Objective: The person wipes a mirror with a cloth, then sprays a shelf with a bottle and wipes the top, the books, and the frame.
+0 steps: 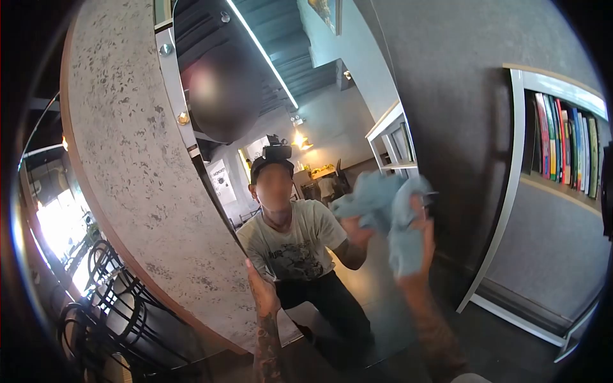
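Observation:
A tall mirror with a rounded top edge stands in front of me, tilted in this view. My left hand is at its lower left edge, one finger stretched upward along the rim and the other fingers mostly hidden. Bunched in my right hand is a light blue cloth, smeared by motion, close in front of the glass on the right side. The cloth's reflection shows just to its left. Reflected in the glass is a kneeling person with a head-worn camera.
A speckled wall panel with a wooden edge borders the mirror on the left. Black chairs stand at the far left. To the right, a white-framed shelf holds several upright books against a dark grey wall.

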The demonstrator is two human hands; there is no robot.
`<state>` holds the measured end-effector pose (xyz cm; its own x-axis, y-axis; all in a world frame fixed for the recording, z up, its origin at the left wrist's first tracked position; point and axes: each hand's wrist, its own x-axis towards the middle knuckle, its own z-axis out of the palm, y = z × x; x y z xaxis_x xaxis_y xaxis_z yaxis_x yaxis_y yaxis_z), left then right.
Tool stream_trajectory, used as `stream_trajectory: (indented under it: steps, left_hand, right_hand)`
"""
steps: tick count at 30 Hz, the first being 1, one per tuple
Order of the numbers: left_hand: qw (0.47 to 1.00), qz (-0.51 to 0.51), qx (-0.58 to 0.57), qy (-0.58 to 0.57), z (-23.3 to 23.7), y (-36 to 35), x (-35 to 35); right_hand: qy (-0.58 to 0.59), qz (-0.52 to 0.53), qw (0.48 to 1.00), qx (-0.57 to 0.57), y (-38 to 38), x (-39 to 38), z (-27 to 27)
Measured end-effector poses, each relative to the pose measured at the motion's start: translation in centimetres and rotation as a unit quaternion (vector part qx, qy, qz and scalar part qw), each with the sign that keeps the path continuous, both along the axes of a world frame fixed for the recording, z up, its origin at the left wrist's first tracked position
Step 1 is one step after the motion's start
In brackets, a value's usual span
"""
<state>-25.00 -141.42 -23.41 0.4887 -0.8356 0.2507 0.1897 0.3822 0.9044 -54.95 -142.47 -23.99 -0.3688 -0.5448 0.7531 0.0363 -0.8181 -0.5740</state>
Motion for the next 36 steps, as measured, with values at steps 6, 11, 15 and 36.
stream_trajectory:
  steps: [6,11,15,36]
  left_hand:
    - [1.000,0.021,0.010,0.004,-0.6,-1.0,0.3]
    - [0.993,-0.055,-0.095,0.047,-4.1,-3.8,3.8]
    - [0.995,0.010,-0.096,-0.017,-3.5,-2.3,3.2]
    - [0.985,0.101,-0.140,-0.031,-2.7,-1.2,2.2]
  right_hand:
    - [0.063,-0.187,0.973,-0.124,-2.4,5.4,1.7]
    - [0.200,-0.087,0.967,-0.132,1.5,16.6,0.2]
    - [0.184,0.116,0.961,-0.172,3.5,20.9,0.3]
    - [0.146,-0.242,0.959,-0.034,0.8,7.3,-11.5]
